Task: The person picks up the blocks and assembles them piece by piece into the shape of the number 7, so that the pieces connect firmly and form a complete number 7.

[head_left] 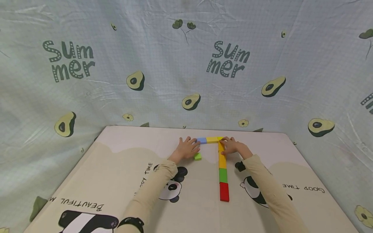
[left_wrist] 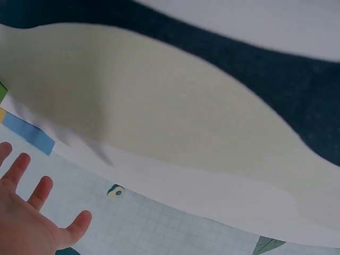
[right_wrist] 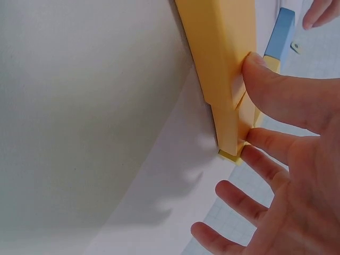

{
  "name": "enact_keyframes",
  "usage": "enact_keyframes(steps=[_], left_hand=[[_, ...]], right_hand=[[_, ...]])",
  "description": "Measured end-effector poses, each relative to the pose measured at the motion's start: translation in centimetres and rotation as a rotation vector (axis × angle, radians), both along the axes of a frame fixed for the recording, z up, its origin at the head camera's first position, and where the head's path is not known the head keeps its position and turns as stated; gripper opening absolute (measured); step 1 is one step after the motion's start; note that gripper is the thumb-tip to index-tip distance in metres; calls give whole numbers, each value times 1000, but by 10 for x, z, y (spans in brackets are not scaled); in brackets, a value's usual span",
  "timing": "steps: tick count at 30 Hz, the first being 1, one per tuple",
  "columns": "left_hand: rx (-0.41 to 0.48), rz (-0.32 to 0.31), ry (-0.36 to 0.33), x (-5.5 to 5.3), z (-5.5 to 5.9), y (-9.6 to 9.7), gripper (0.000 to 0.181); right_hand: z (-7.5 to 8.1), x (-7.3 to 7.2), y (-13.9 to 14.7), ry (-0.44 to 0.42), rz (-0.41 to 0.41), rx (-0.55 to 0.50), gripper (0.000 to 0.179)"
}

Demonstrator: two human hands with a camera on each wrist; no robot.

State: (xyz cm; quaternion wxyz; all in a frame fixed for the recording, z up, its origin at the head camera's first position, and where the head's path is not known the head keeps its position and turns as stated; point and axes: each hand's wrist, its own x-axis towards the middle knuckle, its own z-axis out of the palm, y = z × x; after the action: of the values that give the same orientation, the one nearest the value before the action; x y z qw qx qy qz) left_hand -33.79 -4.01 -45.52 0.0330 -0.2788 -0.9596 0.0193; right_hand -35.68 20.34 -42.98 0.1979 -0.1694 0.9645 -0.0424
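Note:
Toy blocks form an L on the table: a blue block (head_left: pixel 201 140) and a yellow block (head_left: pixel 212 140) along the back, then orange blocks (head_left: pixel 222 160), a green block (head_left: pixel 223 175) and a red block (head_left: pixel 224 192) running towards me. My right hand (head_left: pixel 231 146) lies at the corner, its thumb and fingertips touching the side of the orange blocks (right_wrist: pixel 218 48), the other fingers spread. By the blue end hovers my left hand (head_left: pixel 186 149), fingers apart and holding nothing; whether it touches the blue block I cannot tell. A loose light green block (head_left: pixel 198 156) lies beside it.
The blocks lie on a pale table (head_left: pixel 116 171) printed with pandas and lettering. Behind its far edge hangs a curtain (head_left: pixel 163 64) with avocado prints. A dark band (head_left: pixel 131 222) circles the left sleeve.

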Motion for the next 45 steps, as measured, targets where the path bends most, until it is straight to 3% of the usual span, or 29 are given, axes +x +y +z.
enact_keyframes(steps=[16, 31, 38, 45], left_hand=[[25, -184, 84, 25, 14, -14, 43], [-52, -370, 289, 37, 10, -32, 38], [-52, -392, 253, 41, 5, -33, 42], [-51, -365, 198, 39, 2, -27, 47]], right_hand=[[-3, -1, -1, 0, -1, 4, 68], [1, 1, -2, -7, 5, 4, 66], [2, 0, -2, -7, 3, 12, 66], [2, 2, -2, -4, 4, -2, 66]])
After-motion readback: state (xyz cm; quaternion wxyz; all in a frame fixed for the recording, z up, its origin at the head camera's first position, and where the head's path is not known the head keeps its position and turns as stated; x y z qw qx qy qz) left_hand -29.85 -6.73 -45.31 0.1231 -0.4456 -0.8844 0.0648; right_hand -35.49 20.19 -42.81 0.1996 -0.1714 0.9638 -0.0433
